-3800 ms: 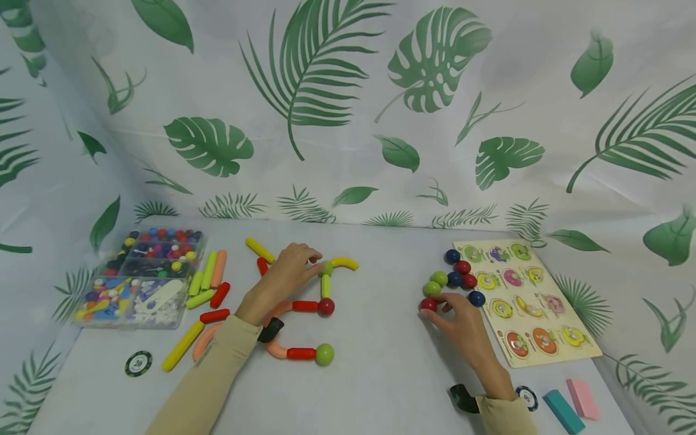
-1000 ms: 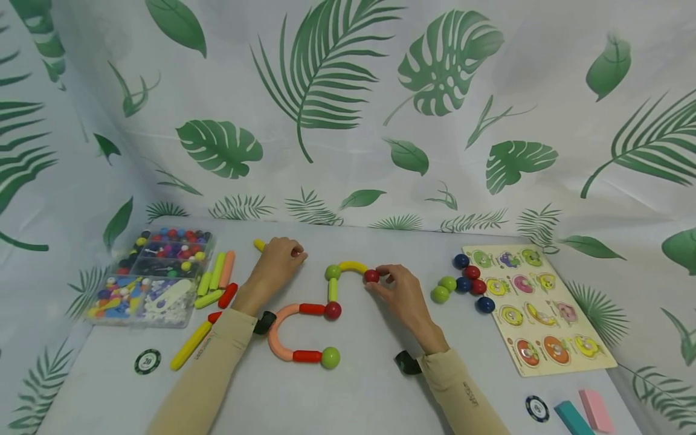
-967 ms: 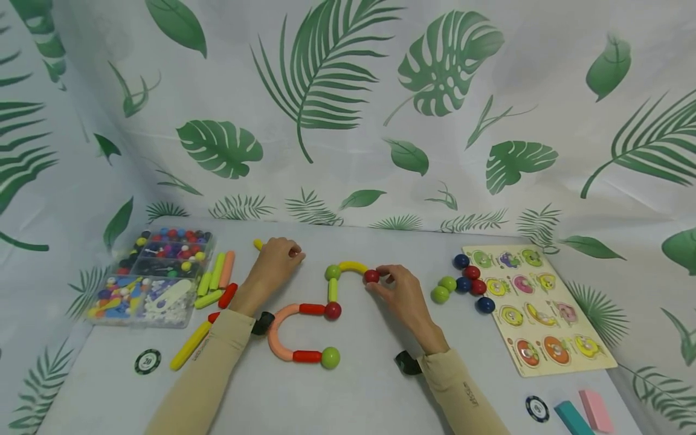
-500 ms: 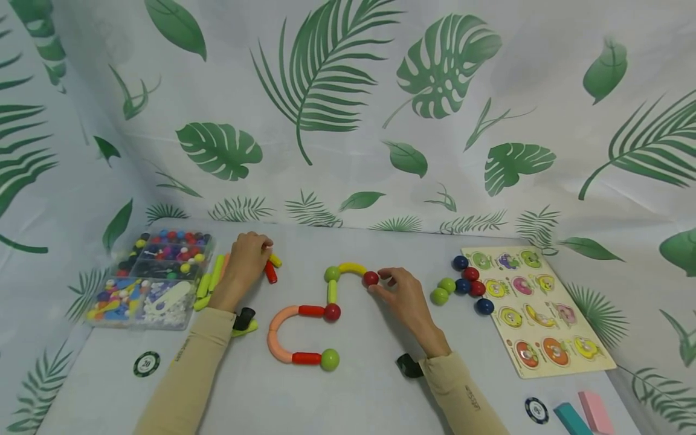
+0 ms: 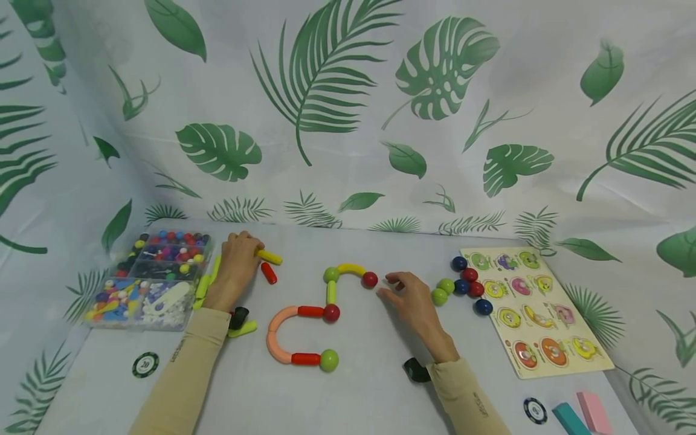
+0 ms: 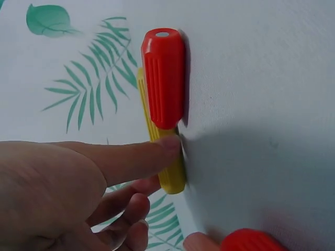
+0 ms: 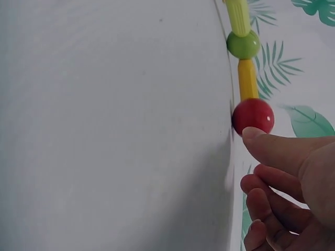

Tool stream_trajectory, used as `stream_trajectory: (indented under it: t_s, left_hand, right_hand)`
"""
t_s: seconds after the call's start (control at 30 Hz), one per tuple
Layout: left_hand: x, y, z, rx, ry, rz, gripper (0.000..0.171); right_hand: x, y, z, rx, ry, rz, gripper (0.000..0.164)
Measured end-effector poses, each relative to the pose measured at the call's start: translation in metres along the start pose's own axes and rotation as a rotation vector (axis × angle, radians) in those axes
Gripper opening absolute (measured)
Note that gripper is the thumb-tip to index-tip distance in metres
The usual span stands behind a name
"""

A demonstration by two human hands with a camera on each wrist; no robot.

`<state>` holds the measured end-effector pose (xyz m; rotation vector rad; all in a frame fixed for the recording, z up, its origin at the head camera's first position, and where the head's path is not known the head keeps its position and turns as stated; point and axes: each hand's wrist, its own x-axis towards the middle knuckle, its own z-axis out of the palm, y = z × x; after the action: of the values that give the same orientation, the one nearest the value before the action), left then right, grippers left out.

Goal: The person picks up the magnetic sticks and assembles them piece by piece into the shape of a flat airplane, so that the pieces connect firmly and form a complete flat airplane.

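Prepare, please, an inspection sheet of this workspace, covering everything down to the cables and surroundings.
Surface: pale table, no spill seen.
Job's things: rod-and-ball chain with a red ball at one end; loose yellow rod and red rod; loose balls at right.
Clutter: bead box, puzzle board, chip at left, teal block and pink block at right.
Left hand: pinches the yellow rod.
Right hand: beside the red ball, holding nothing.
Cables: nothing seen.
Surroundings: leaf-print backdrop behind the table.
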<state>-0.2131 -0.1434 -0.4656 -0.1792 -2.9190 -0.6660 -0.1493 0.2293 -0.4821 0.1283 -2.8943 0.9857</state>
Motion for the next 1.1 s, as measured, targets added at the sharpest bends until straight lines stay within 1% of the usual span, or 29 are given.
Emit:
stream_trajectory:
  t_s: [0.2,0.27,0.33,0.4,0.5,0.63,0.7,0.8,0.93,1.03,1.1]
  left_hand:
    - [0.001,-0.003,-0.003,0.022,-0.06,-0.006,0.02]
    - [0.001,-0.002,-0.004,0.023,-0.069,-0.003,0.02]
    - [0.0,0.001,-0.005,0.012,-0.069,0.003,0.02]
    - [0.0,0.008,-0.008,-0.013,-0.068,0.016,0.02]
    - [-0.001,0.024,-0.012,-0.057,-0.059,0.065,0.021]
    - [-0.001,0.052,-0.014,-0.096,-0.065,0.143,0.022]
    - [-0.003,0.067,-0.01,-0.102,-0.083,0.171,0.023]
    - [-0.008,0.09,-0.003,-0.112,-0.108,0.23,0.022]
    - [-0.019,0.117,0.007,-0.136,-0.135,0.338,0.022]
    - [-0.027,0.136,0.016,-0.129,-0.176,0.412,0.021]
    - [-0.031,0.147,0.023,-0.097,-0.203,0.461,0.019]
  right_hand:
    - [-0.003,0.006,-0.003,-0.01,0.007,0.018,0.035]
    - [-0.004,0.008,-0.004,-0.016,0.003,0.027,0.035]
    - [-0.004,0.009,-0.005,-0.014,0.001,0.035,0.035]
    - [-0.005,0.01,-0.006,-0.018,0.004,0.038,0.035]
    - [-0.005,0.011,-0.007,-0.016,0.009,0.039,0.035]
    - [-0.006,0.012,-0.008,-0.011,0.012,0.046,0.035]
    - [-0.006,0.013,-0.009,-0.015,0.013,0.048,0.034]
    - [-0.008,0.014,-0.011,-0.017,0.02,0.049,0.033]
    - [-0.01,0.017,-0.014,-0.019,0.037,0.04,0.031]
    - [-0.011,0.018,-0.016,-0.027,0.053,0.028,0.029]
    - [-0.012,0.019,-0.017,-0.031,0.061,0.02,0.028]
